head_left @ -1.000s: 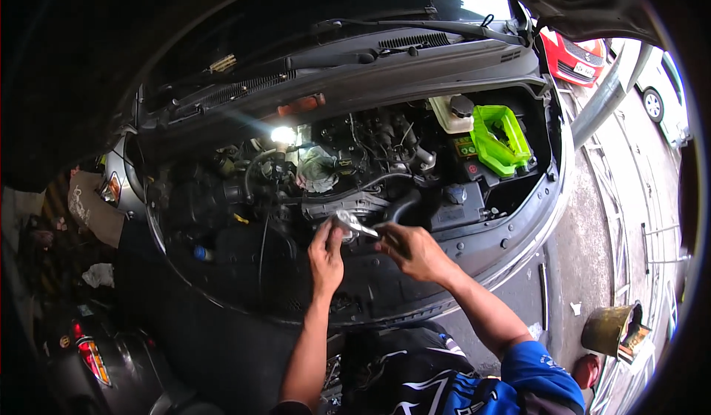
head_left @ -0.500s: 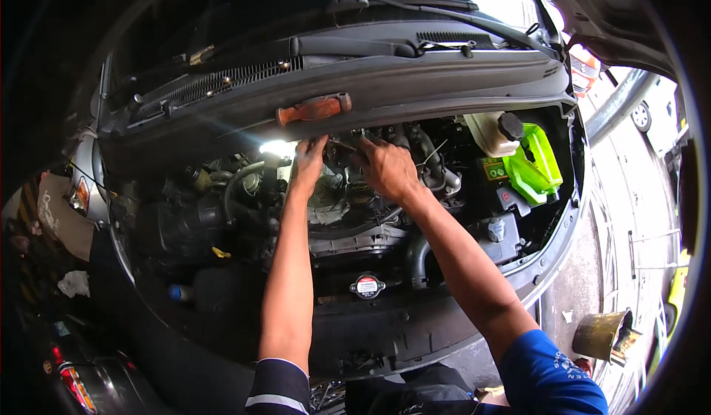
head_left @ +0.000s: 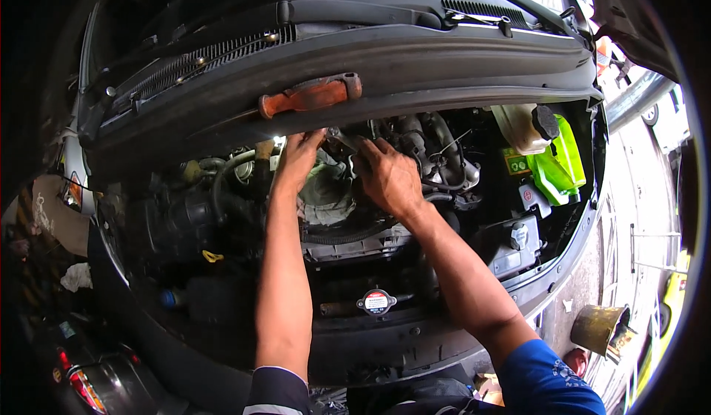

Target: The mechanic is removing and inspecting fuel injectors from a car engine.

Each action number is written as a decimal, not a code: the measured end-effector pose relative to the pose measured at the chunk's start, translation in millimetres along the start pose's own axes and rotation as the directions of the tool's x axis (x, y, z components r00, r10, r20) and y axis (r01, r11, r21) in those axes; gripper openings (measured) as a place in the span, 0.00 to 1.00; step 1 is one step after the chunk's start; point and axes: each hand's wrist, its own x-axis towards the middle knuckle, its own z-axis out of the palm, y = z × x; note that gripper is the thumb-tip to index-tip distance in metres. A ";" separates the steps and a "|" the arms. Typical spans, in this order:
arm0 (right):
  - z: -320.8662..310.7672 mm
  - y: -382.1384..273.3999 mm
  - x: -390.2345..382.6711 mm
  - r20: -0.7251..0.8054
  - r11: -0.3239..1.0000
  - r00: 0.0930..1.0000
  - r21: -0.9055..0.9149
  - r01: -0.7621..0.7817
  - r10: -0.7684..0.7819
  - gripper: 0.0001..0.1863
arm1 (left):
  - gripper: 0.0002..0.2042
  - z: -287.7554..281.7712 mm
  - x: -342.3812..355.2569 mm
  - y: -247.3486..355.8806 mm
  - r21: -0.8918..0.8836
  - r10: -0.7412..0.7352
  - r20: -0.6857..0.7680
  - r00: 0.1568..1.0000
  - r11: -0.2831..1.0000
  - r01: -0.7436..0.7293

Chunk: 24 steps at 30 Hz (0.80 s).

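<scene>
My left hand reaches into the car's engine bay under the cowl edge, fingers curled around something mostly hidden. My right hand is beside it to the right, fingers curled on a silvery metal piece that lies between the two hands; its exact shape is unclear. A crumpled pale cloth lies on the engine below and between them. A small work light shines just left of my left hand, partly covered. An orange-handled screwdriver rests on the cowl above my hands.
A coolant cap is between my forearms. A fluid reservoir and bright green container are at right. Small tools lie on the upper cowl. The raised hood overhangs at top right. A bucket stands on the ground outside.
Both hands have moved from above the bay's front, where they held the silvery piece, forward and deeper under the cowl edge. The view has shifted closer to the cowl.
</scene>
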 end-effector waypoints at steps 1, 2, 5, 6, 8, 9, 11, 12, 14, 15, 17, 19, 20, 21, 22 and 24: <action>-1.3 2.5 2.4 0.026 1.000 1.000 0.004 0.013 -0.013 0.18 | 0.16 0.0 0.9 -3.5 -0.026 0.030 0.023 0.999 0.999 -0.029; -1.9 4.1 3.7 0.014 1.000 1.000 0.001 0.018 -0.018 0.18 | 0.16 0.3 1.4 -6.4 -0.007 0.022 0.003 1.000 1.000 -0.021; -1.6 8.0 4.2 0.012 1.000 1.000 0.020 0.018 -0.018 0.17 | 0.15 2.4 3.1 -8.1 0.077 0.028 -0.018 0.999 0.997 -0.027; -0.9 9.5 3.9 -0.002 1.000 1.000 0.012 0.021 -0.021 0.17 | 0.15 3.5 3.0 -6.8 0.161 -0.016 -0.061 0.998 0.987 0.026; 1.0 14.1 5.5 0.001 0.999 0.999 0.005 0.039 -0.039 0.17 | 0.15 7.6 0.6 -3.9 0.151 0.056 -0.057 0.997 0.988 -0.046; 1.1 18.2 8.9 0.013 1.000 1.000 -0.014 0.015 -0.015 0.17 | 0.15 9.9 -0.3 -2.2 0.192 0.015 -0.123 0.992 0.981 0.009; -1.2 30.1 22.8 -0.050 0.989 0.991 -0.095 0.117 -0.122 0.17 | 0.15 12.7 -1.4 1.7 0.161 0.108 -0.051 0.993 0.982 -0.098; -4.2 37.8 33.8 -0.085 0.965 0.971 -0.163 0.208 -0.224 0.17 | 0.16 13.3 -2.7 3.2 0.165 0.139 0.002 0.990 0.977 -0.138; -9.5 49.3 60.7 0.076 0.927 0.979 -0.314 0.204 -0.190 0.15 | 0.17 13.9 -1.9 5.8 0.167 0.180 0.038 0.983 0.969 -0.183; -12.9 51.8 67.6 0.021 0.919 0.969 -0.310 0.242 -0.248 0.15 | 0.17 13.9 -1.5 6.4 0.195 0.145 0.040 0.989 0.969 -0.150; -21.2 51.9 73.6 -0.026 0.912 0.918 -0.128 0.389 -0.395 0.10 | 0.19 14.6 -1.1 6.2 0.219 0.107 0.004 0.994 0.970 -0.105; -17.6 38.0 58.9 0.115 0.962 0.965 -0.118 0.247 -0.234 0.10 | 0.19 14.7 -2.3 5.9 0.203 0.155 0.016 0.988 0.967 -0.155; -14.0 28.2 44.2 0.260 0.989 0.964 -0.126 0.081 -0.046 0.10 | 0.19 14.9 -2.8 6.3 0.218 0.159 0.002 0.987 0.964 -0.156; -10.9 20.7 34.8 0.198 0.959 0.969 -0.211 0.186 -0.145 0.11 | 0.19 14.6 -3.6 7.3 0.215 0.158 0.002 0.987 0.964 -0.155; -7.5 14.3 25.2 0.016 0.946 0.967 -0.203 0.252 -0.254 0.13 | 0.19 13.3 -4.6 9.2 0.172 0.079 -0.029 0.996 0.982 -0.073; 0.1 10.9 31.1 0.205 0.959 0.971 -0.227 0.170 -0.124 0.20 | 0.19 13.2 -5.8 13.2 0.127 0.000 -0.056 0.998 0.992 0.008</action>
